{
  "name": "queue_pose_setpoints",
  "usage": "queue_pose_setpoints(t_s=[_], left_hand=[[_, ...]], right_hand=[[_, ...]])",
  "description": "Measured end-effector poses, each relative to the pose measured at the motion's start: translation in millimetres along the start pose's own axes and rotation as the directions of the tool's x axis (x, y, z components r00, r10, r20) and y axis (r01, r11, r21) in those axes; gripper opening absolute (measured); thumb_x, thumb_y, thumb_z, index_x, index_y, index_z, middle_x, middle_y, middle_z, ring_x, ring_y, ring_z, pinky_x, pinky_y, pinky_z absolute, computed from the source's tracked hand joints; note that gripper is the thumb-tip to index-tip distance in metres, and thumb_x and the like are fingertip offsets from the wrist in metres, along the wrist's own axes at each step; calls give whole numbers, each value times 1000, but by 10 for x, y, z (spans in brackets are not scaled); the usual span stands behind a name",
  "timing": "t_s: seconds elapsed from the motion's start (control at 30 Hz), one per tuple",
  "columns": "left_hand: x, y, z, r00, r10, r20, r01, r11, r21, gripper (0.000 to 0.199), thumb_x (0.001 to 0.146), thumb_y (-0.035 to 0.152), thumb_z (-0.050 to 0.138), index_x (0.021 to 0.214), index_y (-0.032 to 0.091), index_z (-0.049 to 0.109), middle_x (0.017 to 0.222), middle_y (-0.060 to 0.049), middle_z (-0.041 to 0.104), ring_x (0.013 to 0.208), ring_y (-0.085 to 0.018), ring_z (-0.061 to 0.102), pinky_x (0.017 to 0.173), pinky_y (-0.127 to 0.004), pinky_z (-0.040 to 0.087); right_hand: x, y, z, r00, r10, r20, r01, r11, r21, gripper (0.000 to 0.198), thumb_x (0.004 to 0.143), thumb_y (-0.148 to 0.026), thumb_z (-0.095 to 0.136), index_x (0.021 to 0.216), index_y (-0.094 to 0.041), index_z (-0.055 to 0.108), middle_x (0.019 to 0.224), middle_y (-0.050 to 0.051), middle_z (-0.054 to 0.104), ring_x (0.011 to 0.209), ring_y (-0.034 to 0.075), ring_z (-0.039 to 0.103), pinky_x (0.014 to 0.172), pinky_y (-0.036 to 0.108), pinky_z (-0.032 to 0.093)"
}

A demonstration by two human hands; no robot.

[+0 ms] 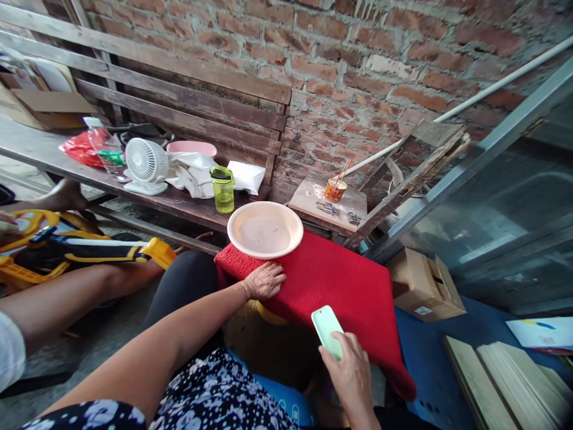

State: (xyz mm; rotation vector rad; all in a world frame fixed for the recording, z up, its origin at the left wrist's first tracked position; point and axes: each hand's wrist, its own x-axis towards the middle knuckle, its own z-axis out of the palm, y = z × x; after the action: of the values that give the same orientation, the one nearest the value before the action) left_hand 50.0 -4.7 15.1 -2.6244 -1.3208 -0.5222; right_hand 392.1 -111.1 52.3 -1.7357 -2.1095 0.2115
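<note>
Palm down, my left hand (265, 280) rests on the near edge of the red cloth (340, 280), its fingers loosely bent and nothing seen in them. Just beyond it, a wide cream plastic basin (265, 232) stands on the cloth's far left corner; a little pale residue shows on its bottom. My right hand (351, 364) is closed around the lower end of a pale green phone (328, 328), held tilted in front of the cloth's near edge. The fingertips wrap its right side and the thumb lies at its left.
A wooden bench (188, 206) holds a white fan (147, 161), a green bottle (222, 190) and a pink basin (192, 148). A small board (308, 200) carries a noodle cup (335, 189) and padlocks. Another person's leg (80, 292) is at left; a cardboard box (423, 283) sits right.
</note>
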Motion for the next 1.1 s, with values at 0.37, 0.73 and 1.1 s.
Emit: queue_pose_setpoints(t_s=[0.37,0.73,1.1], left_hand=[[-23,-15,45,1000,-24,-11,24,999,-34,28,89,27,59,114,27,70,112,-9,65,105,-26,61,98,-43,47],[-19,2,-10,1000,-9,-9,9,1000,-16,27,90,25,58,114,25,70,111,-9,66,104,-26,61,98,-43,48],[-7,12,-51,1000,-1,-29,1,1000,-11,26,90,24,59,113,25,71,110,-9,67,103,-26,62,97,-43,48]], right_hand=[[-196,958,-853,711,704,10,-691,701,-176,69,79,-82,38,109,-27,68,109,16,68,88,36,69,75,47,52],[-226,1013,-763,787,617,10,-601,770,-217,53,80,-70,41,100,-29,68,113,14,70,92,36,69,78,50,51],[-111,1143,-765,723,691,10,-689,722,-58,66,77,-78,43,107,-26,71,106,14,69,89,35,69,83,50,54]])
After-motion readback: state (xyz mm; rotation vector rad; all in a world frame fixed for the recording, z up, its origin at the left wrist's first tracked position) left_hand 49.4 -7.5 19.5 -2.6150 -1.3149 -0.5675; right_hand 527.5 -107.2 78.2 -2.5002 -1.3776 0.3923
